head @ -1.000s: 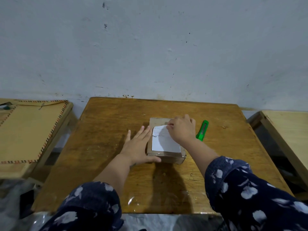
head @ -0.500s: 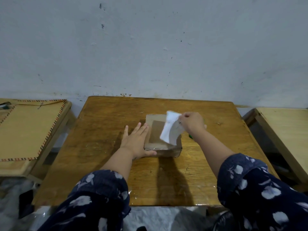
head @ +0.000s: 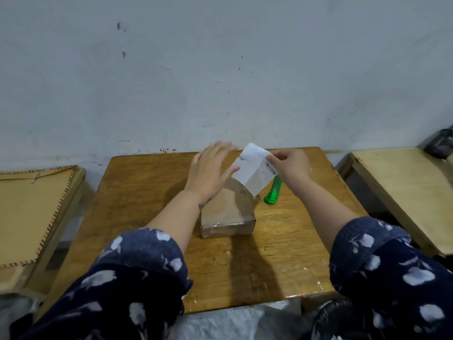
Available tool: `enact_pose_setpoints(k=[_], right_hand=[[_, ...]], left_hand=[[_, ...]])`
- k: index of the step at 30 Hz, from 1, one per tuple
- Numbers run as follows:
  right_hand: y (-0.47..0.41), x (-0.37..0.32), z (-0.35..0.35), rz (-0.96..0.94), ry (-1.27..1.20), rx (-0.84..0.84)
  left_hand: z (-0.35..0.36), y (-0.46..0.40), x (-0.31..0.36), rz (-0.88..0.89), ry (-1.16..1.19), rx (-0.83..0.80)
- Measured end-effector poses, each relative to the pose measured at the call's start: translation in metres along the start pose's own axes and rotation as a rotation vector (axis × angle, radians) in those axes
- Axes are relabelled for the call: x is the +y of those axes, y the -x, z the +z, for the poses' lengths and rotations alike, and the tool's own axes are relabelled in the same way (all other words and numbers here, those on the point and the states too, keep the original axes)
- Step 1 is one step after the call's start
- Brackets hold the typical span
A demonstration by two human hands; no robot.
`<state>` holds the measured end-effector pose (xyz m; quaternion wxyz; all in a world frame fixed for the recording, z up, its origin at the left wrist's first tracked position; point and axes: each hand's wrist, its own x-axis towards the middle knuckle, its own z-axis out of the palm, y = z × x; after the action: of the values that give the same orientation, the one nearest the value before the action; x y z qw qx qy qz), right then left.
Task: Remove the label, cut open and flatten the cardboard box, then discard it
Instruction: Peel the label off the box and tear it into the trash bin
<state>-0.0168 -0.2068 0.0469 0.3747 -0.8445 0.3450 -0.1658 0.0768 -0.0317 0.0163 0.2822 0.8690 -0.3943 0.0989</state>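
White paper label (head: 253,171), printed with a barcode at its right edge and creased, is held above the far end of the box, pinched by thumb and fingertips of the right hand (head: 290,165). Brown cardboard box (head: 226,213), taped along its near face, sits on the wooden table (head: 147,192) near its middle; the left hand (head: 210,171) is raised over the box's far left part, fingers straight and spread, holding nothing, its blurred fingertips close to the label's left edge. Green utility knife (head: 273,192) lies on the table just right of the box, partly hidden behind the label.
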Motion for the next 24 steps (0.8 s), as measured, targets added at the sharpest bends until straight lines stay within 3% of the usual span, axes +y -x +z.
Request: enact_pose_setpoints(k=[5, 16, 24], right_hand=[[0.005, -0.008, -0.024, -0.202, 0.189, -0.102], [0.035, 0.071, -0.088, -0.126, 0.249, -0.098], [0.069, 0.146, -0.148, -0.218, 0.295, -0.151]], left_hand=[[0.008, -0.032, 0.033, 0.071, 0.066, -0.039], [0.062, -0.017, 0.122, -0.006, 0.350, -0.337], [0.107, 0.032, 0.210, -0.047, 0.305, -0.368]])
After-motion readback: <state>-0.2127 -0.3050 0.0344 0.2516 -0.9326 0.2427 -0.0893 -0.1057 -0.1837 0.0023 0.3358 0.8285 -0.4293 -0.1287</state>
